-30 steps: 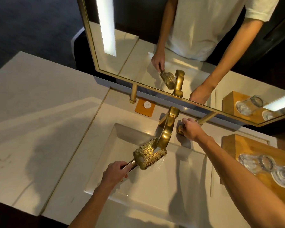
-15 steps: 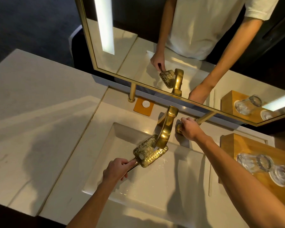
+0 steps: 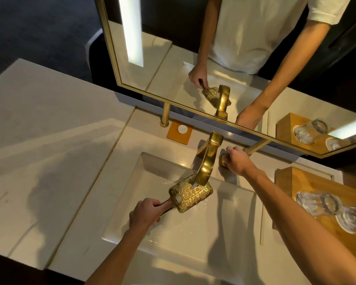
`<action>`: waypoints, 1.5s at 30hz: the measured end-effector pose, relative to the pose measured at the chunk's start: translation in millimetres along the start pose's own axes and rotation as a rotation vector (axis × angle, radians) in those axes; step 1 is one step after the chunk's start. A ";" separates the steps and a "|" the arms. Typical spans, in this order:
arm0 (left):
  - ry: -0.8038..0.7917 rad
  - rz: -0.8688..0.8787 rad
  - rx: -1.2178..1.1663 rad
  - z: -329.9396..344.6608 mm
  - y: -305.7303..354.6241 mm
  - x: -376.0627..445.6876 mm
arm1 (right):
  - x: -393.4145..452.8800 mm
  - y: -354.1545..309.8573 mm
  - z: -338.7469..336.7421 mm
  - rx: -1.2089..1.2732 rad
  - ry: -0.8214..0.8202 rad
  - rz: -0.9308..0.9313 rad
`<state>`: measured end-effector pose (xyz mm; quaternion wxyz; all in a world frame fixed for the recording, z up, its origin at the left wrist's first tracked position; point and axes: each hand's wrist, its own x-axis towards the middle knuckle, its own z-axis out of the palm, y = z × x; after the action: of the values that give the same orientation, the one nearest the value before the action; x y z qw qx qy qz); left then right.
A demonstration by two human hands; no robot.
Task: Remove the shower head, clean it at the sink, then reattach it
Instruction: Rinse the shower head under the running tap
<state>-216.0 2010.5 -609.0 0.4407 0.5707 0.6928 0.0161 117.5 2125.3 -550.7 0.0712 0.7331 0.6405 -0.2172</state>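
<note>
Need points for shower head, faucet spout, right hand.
shower head (image 3: 193, 195): head view, wet gold face plate under the spout.
faucet spout (image 3: 209, 159): head view, middle of the curved gold neck.
right hand (image 3: 237, 161): head view, back of hand, gripping the faucet handle.

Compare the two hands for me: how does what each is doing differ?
The left hand grips the shower head by its handle over the sink basin; the right hand grips the tap handle on the rim behind it. The left sits nearer the camera, the right reaches farther back, beside the faucet. Both are curled round gold fittings.
</note>
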 end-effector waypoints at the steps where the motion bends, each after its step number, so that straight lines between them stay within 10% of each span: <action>1: -0.006 -0.002 -0.010 -0.1 -0.7 0.5 | -0.1 -0.1 0.0 0.000 0.000 0.000; 24: 0.000 -0.013 0.148 -15.1 9.1 -0.2 | 0.9 -1.1 -2.5 -0.003 -0.012 0.014; 36: -0.147 -0.029 -0.242 1.5 -9.5 3.0 | 6.9 -2.3 -7.4 -0.056 -0.065 0.022; 45: 0.009 -0.009 0.082 -7.1 3.1 -1.7 | 10.3 -0.5 -6.1 -0.087 -0.092 0.046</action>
<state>-218.1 2013.7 -602.1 0.4136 0.5851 0.6974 -0.0117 119.3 2137.0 -549.4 0.1373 0.7331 0.6284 -0.2211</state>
